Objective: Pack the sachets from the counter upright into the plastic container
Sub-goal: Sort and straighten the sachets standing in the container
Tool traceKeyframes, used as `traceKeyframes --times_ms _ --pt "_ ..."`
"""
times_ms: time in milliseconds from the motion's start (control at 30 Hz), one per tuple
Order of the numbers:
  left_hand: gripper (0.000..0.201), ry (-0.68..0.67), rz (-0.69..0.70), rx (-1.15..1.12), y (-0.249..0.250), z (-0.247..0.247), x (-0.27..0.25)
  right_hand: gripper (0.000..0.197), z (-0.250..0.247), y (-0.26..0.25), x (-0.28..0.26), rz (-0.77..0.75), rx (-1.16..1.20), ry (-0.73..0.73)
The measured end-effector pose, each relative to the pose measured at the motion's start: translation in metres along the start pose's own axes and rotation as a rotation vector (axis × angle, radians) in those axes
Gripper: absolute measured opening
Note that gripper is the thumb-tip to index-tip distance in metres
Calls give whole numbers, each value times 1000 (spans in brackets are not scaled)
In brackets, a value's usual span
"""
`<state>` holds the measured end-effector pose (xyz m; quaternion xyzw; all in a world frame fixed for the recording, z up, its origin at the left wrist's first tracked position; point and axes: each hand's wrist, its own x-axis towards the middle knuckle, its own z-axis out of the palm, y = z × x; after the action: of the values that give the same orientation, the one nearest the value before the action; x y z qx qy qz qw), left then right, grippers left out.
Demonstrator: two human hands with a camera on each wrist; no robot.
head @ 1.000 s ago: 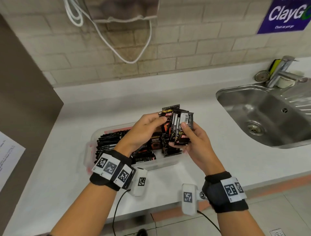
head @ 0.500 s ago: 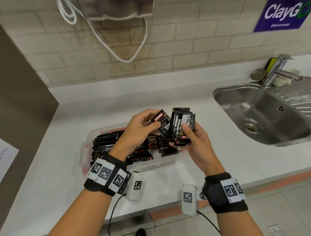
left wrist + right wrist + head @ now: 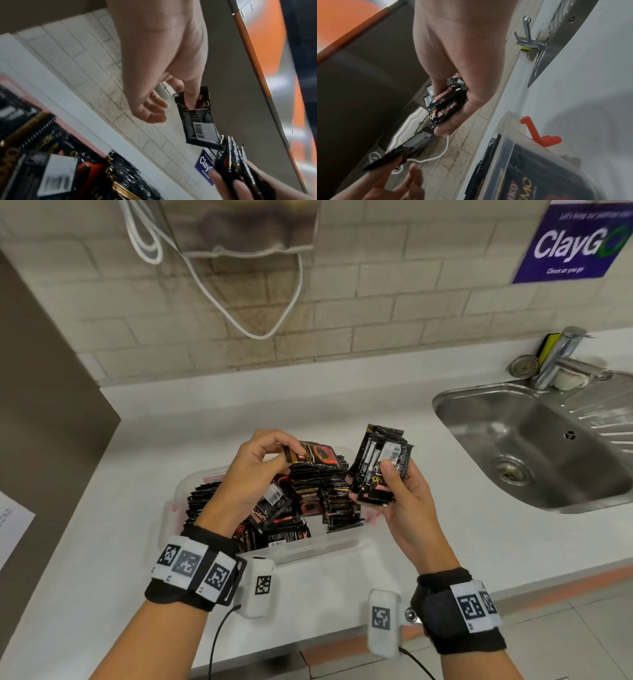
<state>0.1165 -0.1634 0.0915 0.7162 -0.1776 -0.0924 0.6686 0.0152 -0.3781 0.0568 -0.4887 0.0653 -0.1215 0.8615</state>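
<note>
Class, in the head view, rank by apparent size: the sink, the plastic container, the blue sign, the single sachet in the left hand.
1. sink
2. plastic container
3. blue sign, partly cropped
4. single sachet, pinched by the left hand

Even, soft indoor light on my head feed, with faint shadows on the counter and glare in the sink. Wide-angle bending curves the wall at the edges. Both wrist feeds look smeared; the nearest sachets are blurred, out of focus.
</note>
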Motion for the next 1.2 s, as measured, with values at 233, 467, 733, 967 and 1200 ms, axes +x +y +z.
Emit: traceKeyframes --times_ms 233,467,733,967,1200 --pt "19 -276 -88 90 7 -16 -7 39 1 6 3 21 -5 45" --pt "35 -255 -115 605 12 -16 -7 38 -3 15 9 17 0 39" --pt "26 -233 -104 1094 -9 13 4 40 3 26 17 -18 -104 34" --pt "21 -270 -94 1224 -15 30 17 28 14 32 24 -28 -147 -7" --pt "35 -316 -69 1370 -23 40 26 29 18 42 29 -23 -144 -10"
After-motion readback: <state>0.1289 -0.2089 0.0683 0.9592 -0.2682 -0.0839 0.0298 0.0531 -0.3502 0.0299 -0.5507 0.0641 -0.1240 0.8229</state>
